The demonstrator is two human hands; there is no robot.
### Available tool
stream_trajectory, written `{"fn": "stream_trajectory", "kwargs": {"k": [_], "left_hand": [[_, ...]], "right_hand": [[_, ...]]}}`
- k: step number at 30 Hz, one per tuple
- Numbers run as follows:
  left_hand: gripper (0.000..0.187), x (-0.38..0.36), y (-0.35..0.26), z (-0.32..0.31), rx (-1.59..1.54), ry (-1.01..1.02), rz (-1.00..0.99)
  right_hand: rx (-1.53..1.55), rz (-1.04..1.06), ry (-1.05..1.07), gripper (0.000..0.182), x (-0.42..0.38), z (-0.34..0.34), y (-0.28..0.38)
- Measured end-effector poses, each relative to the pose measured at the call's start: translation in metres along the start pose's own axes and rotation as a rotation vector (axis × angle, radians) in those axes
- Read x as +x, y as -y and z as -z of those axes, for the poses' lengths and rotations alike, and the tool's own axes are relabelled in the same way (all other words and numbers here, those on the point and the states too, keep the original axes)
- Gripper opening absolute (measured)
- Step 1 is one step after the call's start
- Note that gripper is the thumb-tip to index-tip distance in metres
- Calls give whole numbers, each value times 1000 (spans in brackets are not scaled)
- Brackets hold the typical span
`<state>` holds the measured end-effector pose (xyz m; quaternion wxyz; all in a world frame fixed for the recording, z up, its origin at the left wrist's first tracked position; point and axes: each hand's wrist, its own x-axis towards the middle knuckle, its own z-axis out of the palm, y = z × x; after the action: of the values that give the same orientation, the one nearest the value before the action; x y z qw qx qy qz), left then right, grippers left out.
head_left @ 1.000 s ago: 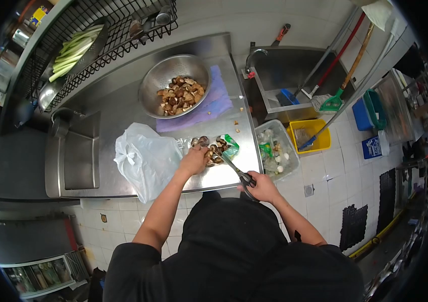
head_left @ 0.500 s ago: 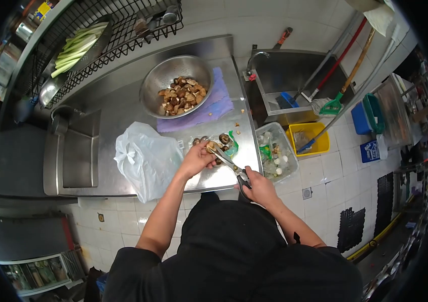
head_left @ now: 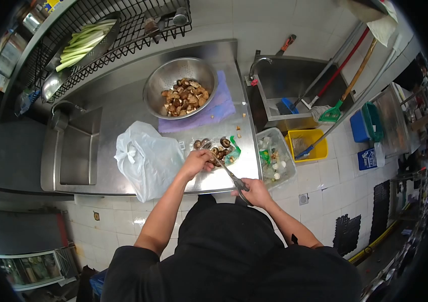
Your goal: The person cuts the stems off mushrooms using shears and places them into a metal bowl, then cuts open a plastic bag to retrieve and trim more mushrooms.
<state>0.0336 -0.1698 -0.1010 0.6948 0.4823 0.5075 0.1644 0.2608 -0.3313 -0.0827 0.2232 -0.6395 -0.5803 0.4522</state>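
Note:
My right hand (head_left: pixel 256 193) grips dark-handled scissors (head_left: pixel 235 178) whose blades point up and left to the fingertips of my left hand (head_left: pixel 197 164). The fingers of my left hand are closed on a mushroom, mostly hidden by them, at the blade tips. Just beyond, several brown mushrooms (head_left: pixel 225 143) lie on a clear plastic bag with a green edge (head_left: pixel 236 146). A steel colander (head_left: pixel 154 95) with cut mushrooms (head_left: pixel 186 98) stands farther back on a purple cloth (head_left: pixel 228 103). Left of my left hand sits a tied white plastic bag (head_left: pixel 148 163).
A clear bin (head_left: pixel 289 173) with scraps stands right of the counter edge (head_left: pixel 256 163), near a yellow bucket (head_left: pixel 319 151). A deep sink (head_left: pixel 302 70) with mop handles is behind it. Another sink (head_left: pixel 78 161) is at the left, under a wire rack (head_left: pixel 128 32) holding green stalks (head_left: pixel 85 43).
The scissors have swung to a steeper angle and their blades look closer together. My right hand has shifted slightly down and turned. The view has moved a little.

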Motion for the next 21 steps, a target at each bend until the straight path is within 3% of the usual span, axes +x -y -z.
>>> {"fn": "stream_trajectory", "kwargs": {"k": [1, 2, 5, 9, 12, 15, 19, 21], "left_hand": [[30, 3, 2, 3, -78, -39, -7], [33, 5, 4, 6, -156, -78, -14], [33, 0, -2, 7, -271, -78, -71], [40, -8, -17, -2, -133, -39, -214], [47, -13, -38, -8, 37, -149, -304], [52, -7, -63, 3, -16, -230, -362], [45, 10, -120, 37, -343, -446, -558], [40, 19, -142, 50, -349, -502, -486]], "right_hand": [[166, -49, 25, 40, 0, -2, -1], [389, -233, 123, 46, -1, 0, -3], [583, -223, 106, 48, -1, -4, -14], [485, -43, 91, 51, 10, -9, -10], [436, 27, 78, 50, 30, -13, 10], [484, 74, 107, 45, 55, -9, 24], [593, 65, 86, 43, 67, 9, 55], [627, 44, 69, 41, 70, 13, 57]]}}
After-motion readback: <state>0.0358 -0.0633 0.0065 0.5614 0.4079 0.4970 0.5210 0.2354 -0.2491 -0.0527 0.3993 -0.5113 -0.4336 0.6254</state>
